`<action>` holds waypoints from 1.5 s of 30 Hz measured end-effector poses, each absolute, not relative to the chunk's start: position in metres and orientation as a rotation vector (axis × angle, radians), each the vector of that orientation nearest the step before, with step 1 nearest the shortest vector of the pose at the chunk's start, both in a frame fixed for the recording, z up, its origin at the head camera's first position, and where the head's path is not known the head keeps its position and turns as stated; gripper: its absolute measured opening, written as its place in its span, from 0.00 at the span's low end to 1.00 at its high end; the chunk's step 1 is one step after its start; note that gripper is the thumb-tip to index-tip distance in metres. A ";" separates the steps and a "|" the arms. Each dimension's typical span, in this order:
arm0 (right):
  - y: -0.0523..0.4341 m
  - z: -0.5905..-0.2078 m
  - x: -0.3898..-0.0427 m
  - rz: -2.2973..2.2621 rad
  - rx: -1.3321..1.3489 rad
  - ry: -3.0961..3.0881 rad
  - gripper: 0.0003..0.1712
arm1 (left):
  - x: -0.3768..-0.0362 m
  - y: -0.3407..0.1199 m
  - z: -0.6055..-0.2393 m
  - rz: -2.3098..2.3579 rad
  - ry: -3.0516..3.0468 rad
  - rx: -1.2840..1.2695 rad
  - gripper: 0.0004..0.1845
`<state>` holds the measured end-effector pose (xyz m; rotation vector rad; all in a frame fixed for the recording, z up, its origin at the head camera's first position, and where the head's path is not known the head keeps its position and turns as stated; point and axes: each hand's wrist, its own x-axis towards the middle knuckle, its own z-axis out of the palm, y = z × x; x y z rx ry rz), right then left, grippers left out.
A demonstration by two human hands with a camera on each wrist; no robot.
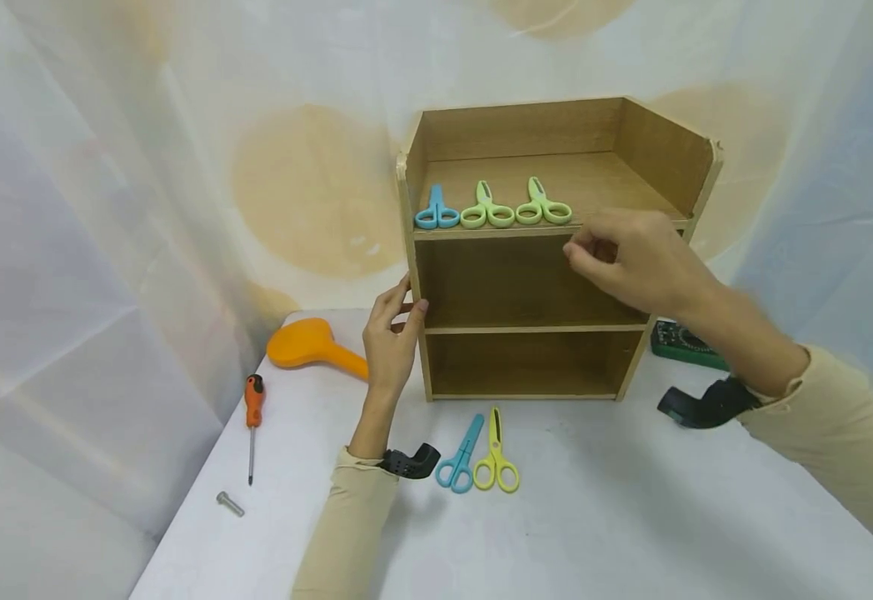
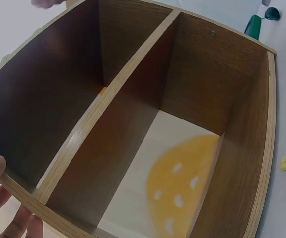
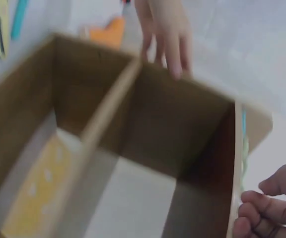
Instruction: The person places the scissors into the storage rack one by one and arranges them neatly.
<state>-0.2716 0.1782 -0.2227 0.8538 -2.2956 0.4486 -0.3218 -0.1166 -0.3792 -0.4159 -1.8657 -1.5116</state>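
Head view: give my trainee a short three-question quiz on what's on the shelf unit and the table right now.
1. True or false: three scissors lie on the top tier of the wooden shelf unit.
2. Which scissors lie on the table in front of the unit? A) two green pairs B) a blue pair and a yellow-green pair C) one blue pair only
3. What does the left hand touch?

Key
1. True: a blue pair, then two green pairs.
2. B.
3. The unit's left side panel, with its fingers on the front edge. The right hand is near the top tier's front edge; whether it holds anything cannot be told.
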 end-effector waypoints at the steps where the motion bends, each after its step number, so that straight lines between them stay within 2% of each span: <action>1: 0.176 -0.231 -0.266 0.464 0.892 -2.301 0.03 | -0.323 -0.118 -0.380 -1.510 -1.866 -0.417 0.25; 11: 0.161 -0.323 -0.223 0.611 0.995 -2.530 0.04 | -0.323 -0.123 -0.383 -1.529 -1.887 -0.409 0.25; 19: 0.148 -0.394 -0.215 0.691 0.997 -2.738 0.01 | -0.324 -0.122 -0.383 -1.527 -1.866 -0.407 0.25; 24: 0.140 -0.429 -0.216 0.715 1.018 -2.772 0.03 | -0.306 -0.117 -0.366 -1.528 -1.874 -0.394 0.24; 28: 0.137 -0.446 -0.219 0.739 1.007 -2.753 0.04 | -0.296 -0.113 -0.357 -1.524 -1.876 -0.395 0.24; 32: 0.133 -0.457 -0.222 0.735 0.976 -2.763 0.02 | -0.307 -0.115 -0.366 -1.520 -1.863 -0.404 0.24; 37: 0.128 -0.465 -0.225 0.701 0.908 -2.807 0.06 | -0.323 -0.120 -0.380 -1.510 -1.856 -0.414 0.25; 45: 0.122 -0.471 -0.226 0.748 0.842 -2.811 0.06 | -0.323 -0.122 -0.383 -1.513 -1.874 -0.419 0.25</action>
